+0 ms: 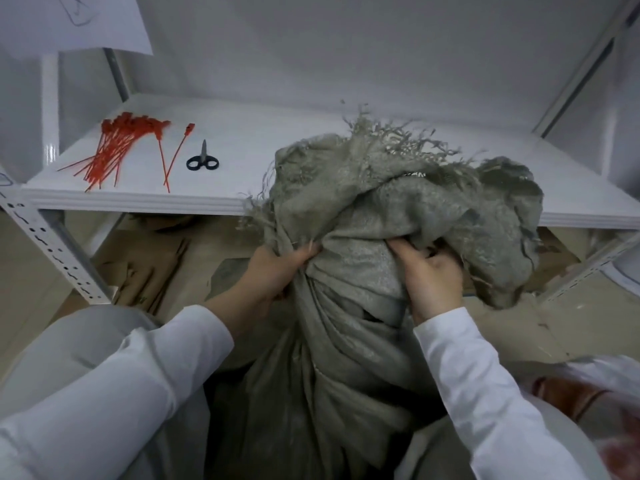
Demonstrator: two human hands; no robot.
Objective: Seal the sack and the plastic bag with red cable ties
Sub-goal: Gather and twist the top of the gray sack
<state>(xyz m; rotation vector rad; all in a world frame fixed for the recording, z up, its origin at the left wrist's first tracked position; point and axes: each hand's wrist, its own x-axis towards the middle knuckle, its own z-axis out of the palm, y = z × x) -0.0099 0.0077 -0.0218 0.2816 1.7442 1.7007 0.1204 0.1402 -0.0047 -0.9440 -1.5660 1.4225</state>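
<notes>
A grey woven sack [346, 341] stands between my knees, its frayed mouth bunched upward in front of the shelf. My left hand [273, 271] grips the gathered neck on its left side. My right hand [429, 275] clutches the cloth on the right, fingers dug into a fold. A bundle of red cable ties [114, 147] lies on the white shelf [277, 202] at far left, with two loose ties [173, 161] beside it. A clear plastic bag [602, 393] shows at the lower right edge, partly cut off.
Black-handled scissors [202, 161] lie on the shelf right of the ties. Perforated shelf uprights [52, 251] stand at left and right. Flattened cardboard [156, 265] covers the floor under the shelf. A paper sheet [69, 22] hangs at top left.
</notes>
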